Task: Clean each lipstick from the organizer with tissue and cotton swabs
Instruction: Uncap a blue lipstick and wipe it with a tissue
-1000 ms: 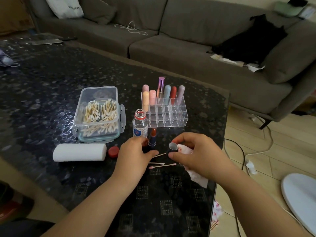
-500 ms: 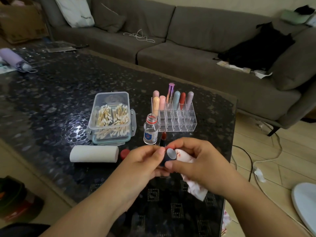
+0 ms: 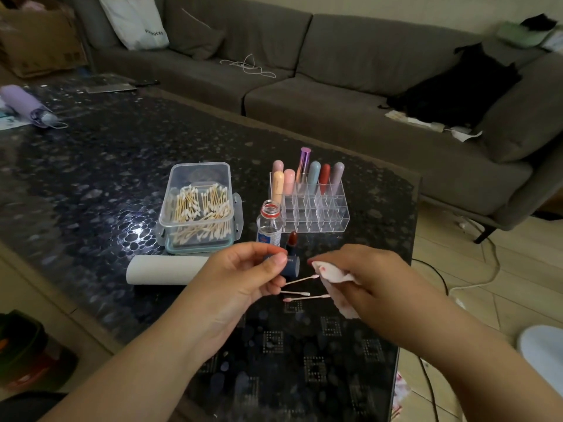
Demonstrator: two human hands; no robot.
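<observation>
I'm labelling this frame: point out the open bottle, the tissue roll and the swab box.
open bottle [image 3: 269, 224], head view, on its clear body.
tissue roll [image 3: 164, 269], head view, on its side.
swab box [image 3: 199, 181], head view, on its clear wall.

The room was dim and evenly lit, with a soft, warm cast and no hard shadows. One bright glare patch sat on the glossy dark table [image 3: 91, 190] at about nine o'clock from the cotton swab box [image 3: 199, 205], whose clear plastic also caught faint reflections. Wide-angle distortion bent the sofa [image 3: 335, 95] at twelve o'clock and stretched both forearms at the bottom edge. Corners looked soft and smeared; the centre stayed reasonably sharp, slightly grainy.
</observation>
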